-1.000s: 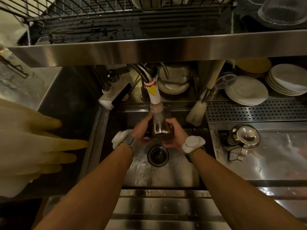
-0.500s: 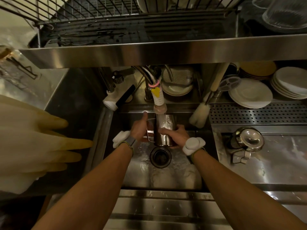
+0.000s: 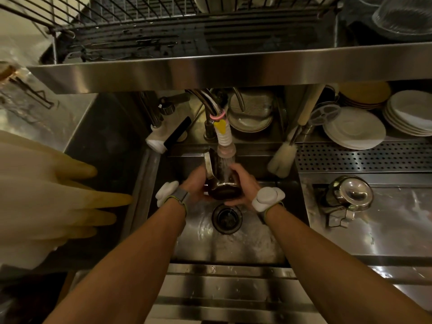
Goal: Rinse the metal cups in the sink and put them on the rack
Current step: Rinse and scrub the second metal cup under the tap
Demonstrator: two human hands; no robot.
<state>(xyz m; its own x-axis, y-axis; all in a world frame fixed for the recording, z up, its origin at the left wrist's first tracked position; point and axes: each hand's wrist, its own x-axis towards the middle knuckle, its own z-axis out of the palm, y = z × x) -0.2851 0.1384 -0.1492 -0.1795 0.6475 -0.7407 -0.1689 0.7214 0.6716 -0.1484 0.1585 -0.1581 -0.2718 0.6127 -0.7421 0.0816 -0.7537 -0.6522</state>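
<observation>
Since half a second ago the metal cup (image 3: pixel 224 191) has tipped: its dark base now faces me, where before it stood upright under the tap nozzle (image 3: pixel 225 152). It hangs above the drain (image 3: pixel 226 218) of the sink (image 3: pixel 245 246), spray striking its side. The left grip (image 3: pixel 196 186) curls round its handle side, the right grip (image 3: pixel 245 184) round the other, both holding it. A metal pot (image 3: pixel 350 195) lies on the bench (image 3: pixel 402 230) to the right; a brush (image 3: pixel 280 160) leans near the nozzle. The shelf edge (image 3: pixel 233 71) juts below the rack (image 3: pixel 152 19)
</observation>
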